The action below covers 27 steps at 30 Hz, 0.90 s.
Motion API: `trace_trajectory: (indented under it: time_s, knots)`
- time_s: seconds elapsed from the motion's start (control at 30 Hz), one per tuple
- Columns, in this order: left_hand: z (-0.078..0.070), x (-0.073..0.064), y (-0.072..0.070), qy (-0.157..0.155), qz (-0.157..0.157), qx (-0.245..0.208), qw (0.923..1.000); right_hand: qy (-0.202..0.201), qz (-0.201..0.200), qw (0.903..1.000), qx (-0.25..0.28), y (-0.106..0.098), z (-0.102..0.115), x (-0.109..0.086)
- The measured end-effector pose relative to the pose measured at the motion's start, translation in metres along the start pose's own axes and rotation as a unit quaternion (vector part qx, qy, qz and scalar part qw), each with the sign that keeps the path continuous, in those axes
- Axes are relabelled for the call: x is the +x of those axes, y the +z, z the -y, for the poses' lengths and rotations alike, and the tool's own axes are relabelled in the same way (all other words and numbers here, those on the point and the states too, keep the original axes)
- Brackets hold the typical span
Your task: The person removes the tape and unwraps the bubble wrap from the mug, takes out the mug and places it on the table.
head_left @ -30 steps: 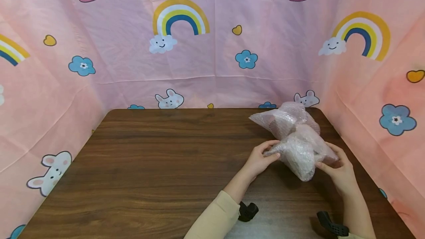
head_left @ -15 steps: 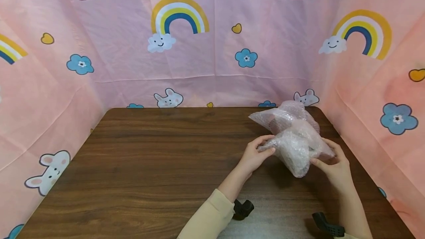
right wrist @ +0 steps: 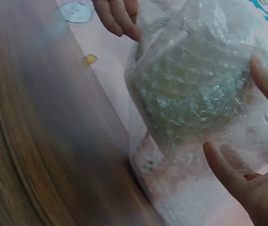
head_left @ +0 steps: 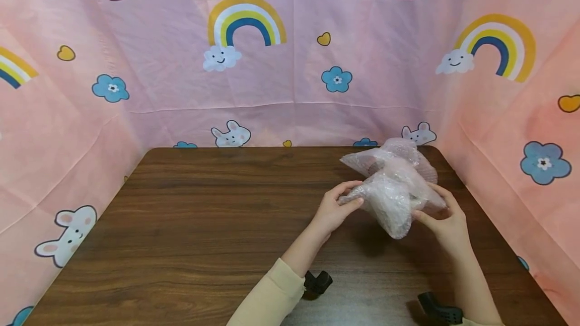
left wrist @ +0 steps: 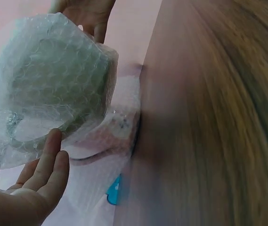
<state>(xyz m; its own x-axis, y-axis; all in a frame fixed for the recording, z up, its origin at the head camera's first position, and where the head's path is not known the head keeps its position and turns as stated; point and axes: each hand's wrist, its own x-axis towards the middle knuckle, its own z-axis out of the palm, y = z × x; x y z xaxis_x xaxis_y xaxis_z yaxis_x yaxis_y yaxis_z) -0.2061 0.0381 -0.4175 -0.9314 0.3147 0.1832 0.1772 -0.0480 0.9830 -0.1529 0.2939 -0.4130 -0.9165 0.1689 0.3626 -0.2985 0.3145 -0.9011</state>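
Note:
A light green mug in bubble wrap (head_left: 385, 202) is held up between both hands, above the right part of the table. Its loop handle shows through the wrap at the left hand's fingertips in the left wrist view. My left hand (head_left: 333, 210) pinches the wrapped handle side between thumb and fingers. On the opposite side, my right hand (head_left: 446, 223) grips the wrap, thumb in front and fingers behind. A second bubble-wrapped bundle (head_left: 401, 150), pinkish inside with a dark curved line, sits at the table's back right corner, partly hidden by the mug.
The dark wooden table (head_left: 204, 225) runs to a patterned pink cloth (head_left: 290, 79) hung at the back and both sides. Black camera mounts (head_left: 319, 283) sit at the wrists, low over the table's front.
Both hands have carried the wrapped mug leftward and slightly toward the back, keeping their hold. The bundle behind it has stayed in place.

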Motion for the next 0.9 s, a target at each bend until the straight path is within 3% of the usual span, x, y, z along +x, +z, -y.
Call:
trace_trajectory:
  time_s: [0.2, 0.4, 0.9]
  knots:
    - [-0.011, -0.006, -0.016, -0.002, 0.002, 0.001, 1.0000, -0.004, 0.014, 0.9990, 0.043, 0.013, 0.008, 0.005]
    - [-0.041, -0.023, -0.032, -0.004, -0.003, 0.007, 1.0000, -0.034, 0.027, 0.9990, 0.006, 0.026, 0.014, 0.012]
    - [-0.045, -0.033, -0.065, -0.009, -0.031, 0.006, 0.9995, -0.045, 0.057, 0.9971, 0.023, 0.064, 0.025, 0.022]
